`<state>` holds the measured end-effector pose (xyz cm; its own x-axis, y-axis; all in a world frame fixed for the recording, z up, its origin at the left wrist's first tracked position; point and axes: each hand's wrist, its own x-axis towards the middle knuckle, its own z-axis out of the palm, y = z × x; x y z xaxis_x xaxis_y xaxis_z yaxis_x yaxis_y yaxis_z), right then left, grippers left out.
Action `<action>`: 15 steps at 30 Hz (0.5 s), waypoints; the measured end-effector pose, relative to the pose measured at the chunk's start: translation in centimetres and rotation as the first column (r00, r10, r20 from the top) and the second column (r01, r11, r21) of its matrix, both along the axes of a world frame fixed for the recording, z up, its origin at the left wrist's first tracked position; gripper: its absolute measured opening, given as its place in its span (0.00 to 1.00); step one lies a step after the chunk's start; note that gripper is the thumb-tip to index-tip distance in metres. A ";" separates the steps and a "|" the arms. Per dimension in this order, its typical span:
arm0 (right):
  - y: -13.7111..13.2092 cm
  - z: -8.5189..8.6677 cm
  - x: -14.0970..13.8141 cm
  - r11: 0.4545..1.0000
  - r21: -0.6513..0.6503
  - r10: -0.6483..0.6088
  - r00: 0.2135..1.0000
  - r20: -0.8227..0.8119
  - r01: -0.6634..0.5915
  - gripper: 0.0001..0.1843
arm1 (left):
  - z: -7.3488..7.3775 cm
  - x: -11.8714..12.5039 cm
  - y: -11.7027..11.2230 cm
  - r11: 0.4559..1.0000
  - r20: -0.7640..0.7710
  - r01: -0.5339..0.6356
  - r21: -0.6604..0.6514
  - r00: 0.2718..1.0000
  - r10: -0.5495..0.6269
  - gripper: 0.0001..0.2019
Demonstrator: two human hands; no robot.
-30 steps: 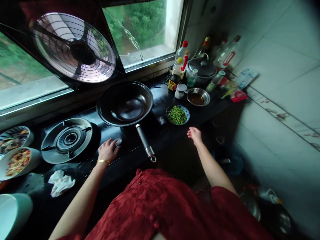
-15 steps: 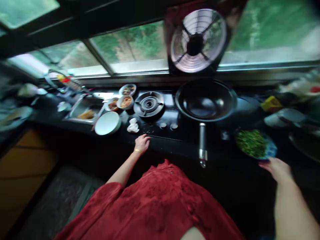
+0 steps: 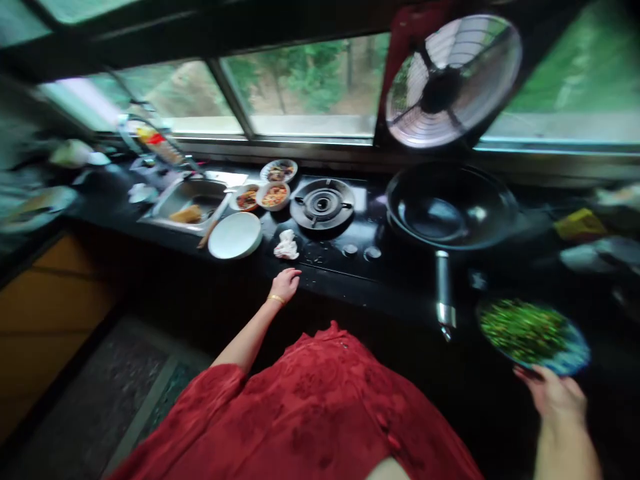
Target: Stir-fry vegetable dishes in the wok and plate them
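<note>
My right hand point(image 3: 555, 393) grips the near rim of a blue-and-white plate point(image 3: 575, 353), thumb at the edge and fingers partly hidden beneath. Chopped green vegetables point(image 3: 525, 330) are heaped on it. The plate is to the right of a dark wok point(image 3: 450, 207), whose metal handle point(image 3: 443, 290) points towards me. My left hand point(image 3: 284, 285) is at the counter's front edge, fingers loosely bent and nothing visible in them. Just beyond it lies a crumpled white cloth or tissue point(image 3: 287, 245). A pale, wide bowl point(image 3: 235, 235) stands to its left.
Left of the wok is a bare gas burner point(image 3: 323, 203). Several food bowls point(image 3: 273, 196) stand beside it. Further left is a metal sink point(image 3: 175, 200) with a faucet. A fan point(image 3: 445, 87) hangs above the wok. Blurred items, including a yellow one point(image 3: 580, 225), line the right side.
My right hand has brought the plate of greens nearer to me, and it now looks raised off the counter. My left hand has barely moved. The view has swung left.
</note>
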<state>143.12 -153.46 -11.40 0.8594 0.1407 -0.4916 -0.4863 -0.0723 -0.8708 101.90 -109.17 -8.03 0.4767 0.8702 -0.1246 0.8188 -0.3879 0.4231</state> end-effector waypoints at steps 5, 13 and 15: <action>2.0 0.7 -13.8 0.983 -0.108 -0.149 0.988 -0.031 0.145 0.15 | -1.4 1.0 0.7 0.937 0.230 0.326 -0.125 0.928 -0.293 0.17; 10.2 2.0 -35.1 0.968 -0.011 -0.250 0.951 -0.183 0.253 0.14 | 2.1 3.7 -2.2 0.414 0.249 0.907 -0.074 0.419 -0.873 0.14; 12.3 3.1 -39.4 0.961 0.018 -0.267 0.945 -0.189 0.275 0.14 | 3.6 2.6 -2.2 0.331 0.194 0.944 0.001 0.324 -0.926 0.13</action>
<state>103.67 -141.13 -8.26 0.7639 -0.0602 -0.6425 -0.6334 0.1202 -0.7644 104.53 -111.37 -4.47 0.9839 -0.1762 -0.0291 -0.1279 -0.8092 0.5734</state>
